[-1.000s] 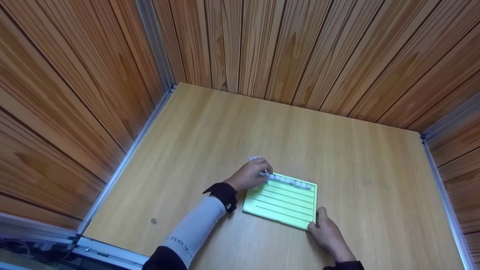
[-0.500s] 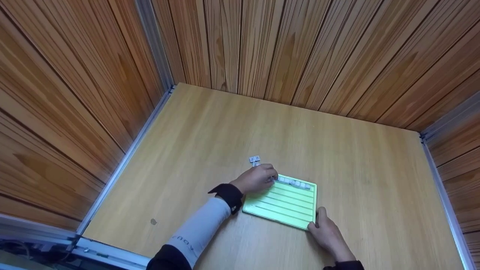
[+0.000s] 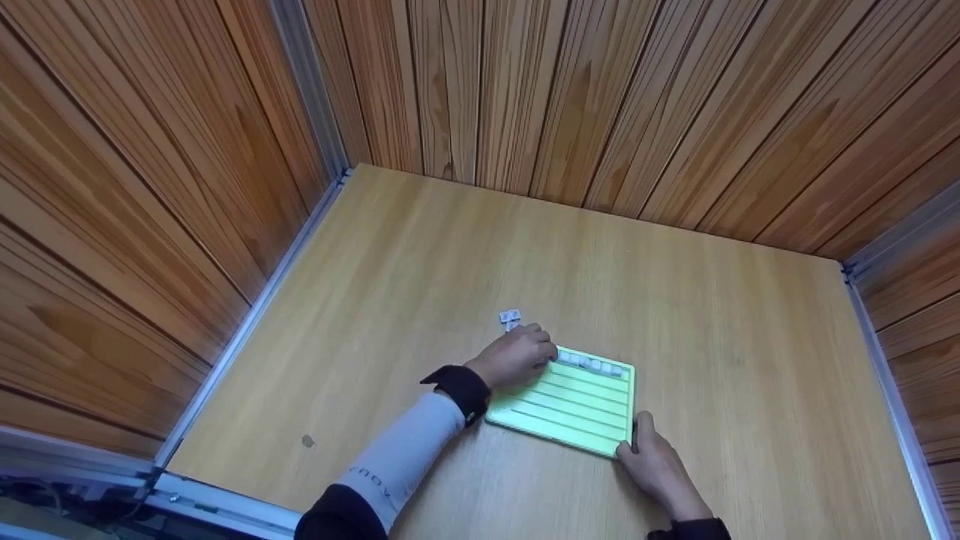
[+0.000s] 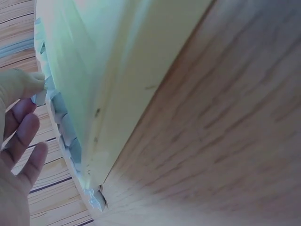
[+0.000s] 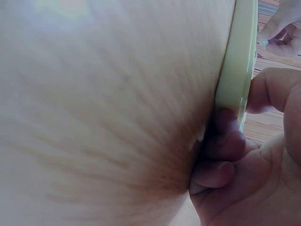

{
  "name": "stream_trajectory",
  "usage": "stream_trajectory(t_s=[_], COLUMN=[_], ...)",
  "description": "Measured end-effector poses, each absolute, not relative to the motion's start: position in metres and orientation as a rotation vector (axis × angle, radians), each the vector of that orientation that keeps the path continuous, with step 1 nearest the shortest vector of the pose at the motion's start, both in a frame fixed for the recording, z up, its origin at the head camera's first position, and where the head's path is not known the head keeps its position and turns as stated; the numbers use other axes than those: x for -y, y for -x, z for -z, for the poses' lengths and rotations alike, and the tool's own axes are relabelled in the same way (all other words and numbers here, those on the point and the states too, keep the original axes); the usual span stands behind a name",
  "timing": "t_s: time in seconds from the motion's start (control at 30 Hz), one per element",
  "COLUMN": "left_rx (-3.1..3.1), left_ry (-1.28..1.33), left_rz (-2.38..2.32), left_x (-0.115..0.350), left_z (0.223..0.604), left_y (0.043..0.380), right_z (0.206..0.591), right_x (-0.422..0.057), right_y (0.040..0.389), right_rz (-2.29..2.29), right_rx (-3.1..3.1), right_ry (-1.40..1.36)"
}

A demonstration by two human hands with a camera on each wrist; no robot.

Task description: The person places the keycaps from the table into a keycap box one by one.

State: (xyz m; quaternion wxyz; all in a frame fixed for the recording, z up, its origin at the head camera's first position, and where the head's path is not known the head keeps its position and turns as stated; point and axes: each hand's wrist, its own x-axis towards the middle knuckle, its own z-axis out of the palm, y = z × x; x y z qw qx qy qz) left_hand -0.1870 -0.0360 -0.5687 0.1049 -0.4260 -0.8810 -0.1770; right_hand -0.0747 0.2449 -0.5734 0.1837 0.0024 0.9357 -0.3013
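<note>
A light green ribbed board lies on the wooden table. Along its far groove runs a row of small whitish square tiles. My left hand reaches over the board's far left corner, at the left end of that row. In the left wrist view its thumb and index finger pinch a small pale tile beside the others, while the remaining fingers are spread. My right hand grips the near right corner of the board, thumb on top and fingers curled at its side, as the right wrist view shows.
Several loose tiles lie on the table just beyond my left hand, partly hidden by it. Wood-panelled walls enclose the table at the back and sides, with metal rails along the edges. A dark spot marks the table at left.
My left hand has shifted a little to the right along the far row, uncovering the loose tiles behind it. The right hand and the board have stayed in place.
</note>
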Motion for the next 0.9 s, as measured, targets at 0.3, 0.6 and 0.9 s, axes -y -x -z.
stream_trajectory(t_s=[0.3,0.6,0.9], left_rx=[2.688,2.716,2.703], left_ry=[1.227,1.212,1.199], left_rz=[0.390,0.376,0.396], left_x=[0.0330,0.0342,0.0346], left_z=[0.5696,0.5697,0.5737], left_y=[0.1888,0.1882,0.1879], right_z=[0.5746,0.5739,0.5740], right_x=[-0.2445,-0.2450,-0.2448], right_y=[0.0728,0.0739,0.0732], right_rz=[0.846,0.834,0.839], right_rx=[-2.661,-2.662,-2.674], right_ry=[0.002,0.012,0.011])
